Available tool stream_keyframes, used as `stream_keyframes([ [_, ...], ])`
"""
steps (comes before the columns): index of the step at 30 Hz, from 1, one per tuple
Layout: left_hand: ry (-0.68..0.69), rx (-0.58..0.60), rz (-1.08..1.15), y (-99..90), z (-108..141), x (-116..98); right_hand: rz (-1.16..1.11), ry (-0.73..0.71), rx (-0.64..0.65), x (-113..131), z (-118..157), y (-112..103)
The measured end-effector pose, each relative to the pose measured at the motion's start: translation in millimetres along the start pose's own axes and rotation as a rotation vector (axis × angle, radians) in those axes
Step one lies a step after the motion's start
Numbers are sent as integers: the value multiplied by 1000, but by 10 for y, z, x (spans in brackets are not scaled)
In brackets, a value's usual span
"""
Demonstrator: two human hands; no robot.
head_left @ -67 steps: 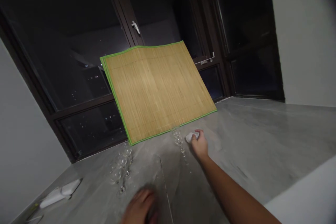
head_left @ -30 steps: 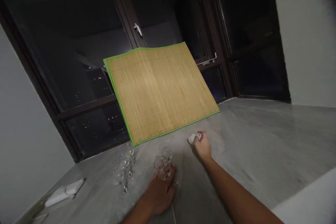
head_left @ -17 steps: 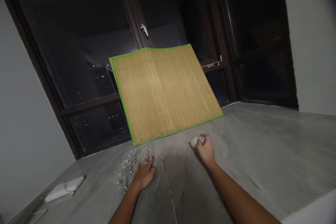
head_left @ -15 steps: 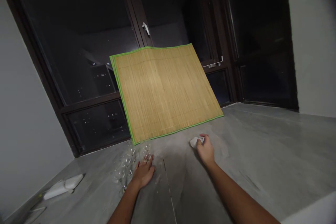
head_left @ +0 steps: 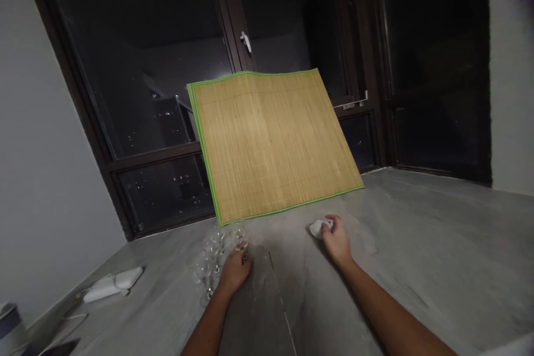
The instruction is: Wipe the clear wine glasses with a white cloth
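My left hand (head_left: 236,271) is closed around the stem of a wine glass (head_left: 239,232); its clear bowl rises above my fingers. Several more clear stemmed glasses (head_left: 203,270) stand close together just left of that hand, faint against the grey surface. Farther right, my right hand (head_left: 337,240) pinches a crumpled white cloth or tissue (head_left: 319,228) between thumb and fingers, low over the surface. I cannot tell which of the two it is.
A bamboo mat (head_left: 275,144) with green edging leans on the dark window (head_left: 125,67) behind the glasses. On the grey surface (head_left: 417,245) at the left lie a white bundle (head_left: 113,283) and a cable (head_left: 75,320). A cylindrical container (head_left: 10,325) shows at the left edge.
My left hand has gone from flat with fingers stretched beside the glasses to closed on one glass's stem. My right hand still holds the white cloth or tissue. The view has shifted slightly left.
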State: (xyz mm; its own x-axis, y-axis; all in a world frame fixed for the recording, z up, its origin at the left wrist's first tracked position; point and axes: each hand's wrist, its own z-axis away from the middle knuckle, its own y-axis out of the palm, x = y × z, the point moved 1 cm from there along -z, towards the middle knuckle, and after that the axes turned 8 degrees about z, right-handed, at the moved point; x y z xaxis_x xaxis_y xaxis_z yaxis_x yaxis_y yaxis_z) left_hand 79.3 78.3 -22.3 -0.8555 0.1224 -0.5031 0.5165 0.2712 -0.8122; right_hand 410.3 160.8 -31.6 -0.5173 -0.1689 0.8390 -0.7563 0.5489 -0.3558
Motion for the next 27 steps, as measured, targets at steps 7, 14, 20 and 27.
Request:
stream_keyframes([
  [7,-81,-87,95,-1,-1,42,-14,-13,-7,-37,-16,23],
  [14,-58,-114,91,-20,6,-31,-58,-24,-11,-69,-23,31],
  [20,-52,-144,78,-49,32,-93,-9,-7,1,-108,-53,27],
  [27,-182,-186,163,-45,19,-78,-20,-19,17,-67,-39,-6],
])
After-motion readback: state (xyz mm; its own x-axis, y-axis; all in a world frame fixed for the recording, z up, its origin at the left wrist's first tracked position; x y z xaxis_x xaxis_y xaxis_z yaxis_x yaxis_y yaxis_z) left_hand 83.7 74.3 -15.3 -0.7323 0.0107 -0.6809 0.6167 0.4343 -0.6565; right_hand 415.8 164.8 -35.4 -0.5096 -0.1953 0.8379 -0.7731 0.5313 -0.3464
